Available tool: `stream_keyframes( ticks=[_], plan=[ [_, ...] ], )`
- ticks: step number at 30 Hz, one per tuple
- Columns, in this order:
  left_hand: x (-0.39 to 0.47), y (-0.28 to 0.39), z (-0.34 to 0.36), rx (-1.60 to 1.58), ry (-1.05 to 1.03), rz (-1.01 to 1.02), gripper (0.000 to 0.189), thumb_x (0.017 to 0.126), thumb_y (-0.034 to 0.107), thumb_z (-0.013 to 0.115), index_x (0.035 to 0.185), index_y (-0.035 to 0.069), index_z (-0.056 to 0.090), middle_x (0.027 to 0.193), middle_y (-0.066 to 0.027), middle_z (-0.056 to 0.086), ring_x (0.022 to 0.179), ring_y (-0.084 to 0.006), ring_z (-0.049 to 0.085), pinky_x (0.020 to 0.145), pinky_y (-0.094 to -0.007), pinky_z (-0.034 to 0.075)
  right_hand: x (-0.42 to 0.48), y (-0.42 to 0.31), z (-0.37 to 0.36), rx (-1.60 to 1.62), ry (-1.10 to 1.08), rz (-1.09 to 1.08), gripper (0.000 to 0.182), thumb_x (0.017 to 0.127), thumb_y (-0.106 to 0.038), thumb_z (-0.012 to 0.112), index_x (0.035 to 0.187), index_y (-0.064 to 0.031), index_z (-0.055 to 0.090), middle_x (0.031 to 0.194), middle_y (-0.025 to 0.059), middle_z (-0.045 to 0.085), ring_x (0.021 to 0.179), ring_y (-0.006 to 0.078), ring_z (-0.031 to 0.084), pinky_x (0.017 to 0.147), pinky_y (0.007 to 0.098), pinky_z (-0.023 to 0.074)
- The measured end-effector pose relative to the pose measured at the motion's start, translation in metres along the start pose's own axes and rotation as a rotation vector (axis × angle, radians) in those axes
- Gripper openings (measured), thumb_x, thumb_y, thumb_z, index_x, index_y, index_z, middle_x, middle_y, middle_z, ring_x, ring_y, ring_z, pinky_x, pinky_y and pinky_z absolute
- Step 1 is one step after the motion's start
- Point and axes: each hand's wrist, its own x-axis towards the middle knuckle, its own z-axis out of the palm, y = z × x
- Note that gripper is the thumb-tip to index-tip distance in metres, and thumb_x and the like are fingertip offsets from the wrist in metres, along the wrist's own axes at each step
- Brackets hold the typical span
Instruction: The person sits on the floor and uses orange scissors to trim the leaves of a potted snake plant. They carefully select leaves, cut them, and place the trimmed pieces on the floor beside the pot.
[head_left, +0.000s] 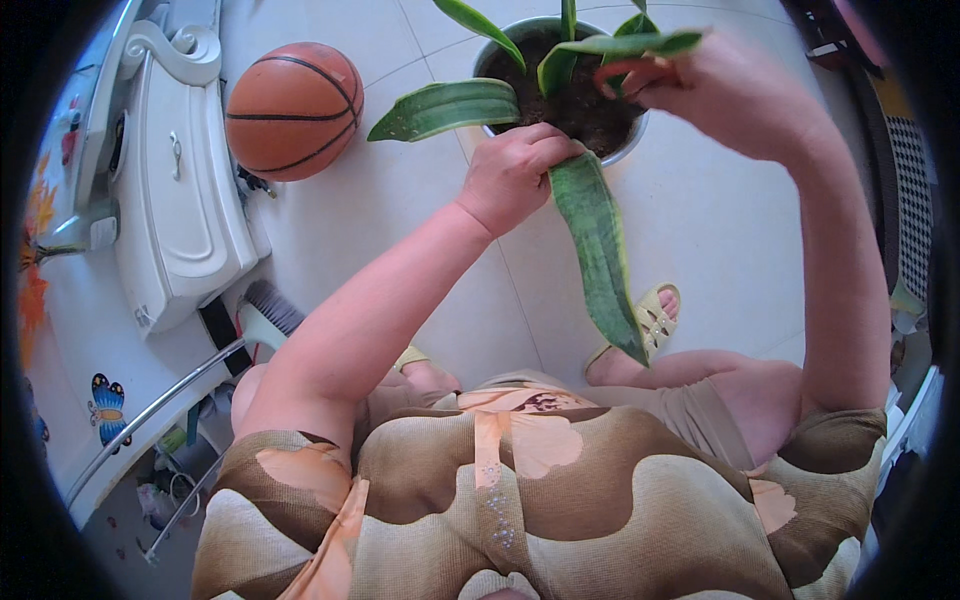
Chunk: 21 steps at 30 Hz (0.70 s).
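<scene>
A snake plant with yellow-edged green leaves grows in dark soil (600, 124) inside a round, pale-rimmed pot (637, 139) on the floor. At the near rim, my left hand (517, 172) pinches a long snake plant leaf (596, 240), whose tip hangs towards my body. Another leaf (450, 109) leans out to the left. My right hand (727, 97) is over the right side of the pot, blurred. It is closed on an orange-red looped handle (609, 81); the rest of that tool cannot be made out. One leaf (637, 46) reaches across to the right hand's fingers.
An orange basketball (294, 112) rests on the pale tiled floor left of the pot. A white cabinet (180, 195) stands farther left, with a brush (271, 307) below it. My sandalled foot (660, 315) is near the hanging leaf's tip. A houndstooth fabric (909, 202) shows at right.
</scene>
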Motion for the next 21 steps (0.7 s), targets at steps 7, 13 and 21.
stream_keyframes(
  ticks=[7,13,21],
  plan=[
    [-0.004,-0.006,-0.004,0.018,0.006,-0.022,0.022,0.074,0.008,0.070,0.095,0.013,0.071,0.090,-0.0043,0.068,0.079,-0.0260,0.067,0.066,-0.0345,0.055,0.002,-0.017,-0.002,0.068,-0.074,0.015,0.028,0.091,-0.009,0.065,0.119,-0.0061,0.068,0.094,0.0093,0.071,0.076,0.0136,0.063,0.070,0.0266,0.0522],
    [0.000,-0.005,0.002,0.017,0.022,0.022,0.021,0.074,0.008,0.070,0.094,0.012,0.071,0.089,-0.0050,0.068,0.076,-0.0267,0.067,0.064,-0.0346,0.055,0.005,0.012,0.007,0.138,-0.012,-0.087,0.027,0.092,-0.008,0.064,0.118,-0.0065,0.069,0.094,0.0078,0.071,0.079,0.0126,0.064,0.072,0.0255,0.0529],
    [-0.003,-0.008,-0.008,0.014,0.010,-0.014,0.022,0.074,0.008,0.070,0.095,0.012,0.071,0.087,-0.0046,0.067,0.076,-0.0261,0.067,0.064,-0.0351,0.055,0.008,-0.015,-0.002,0.063,-0.068,0.103,0.024,0.094,-0.010,0.061,0.117,-0.0093,0.070,0.088,0.0058,0.069,0.065,0.0083,0.058,0.049,0.0232,0.0462]
  ],
)
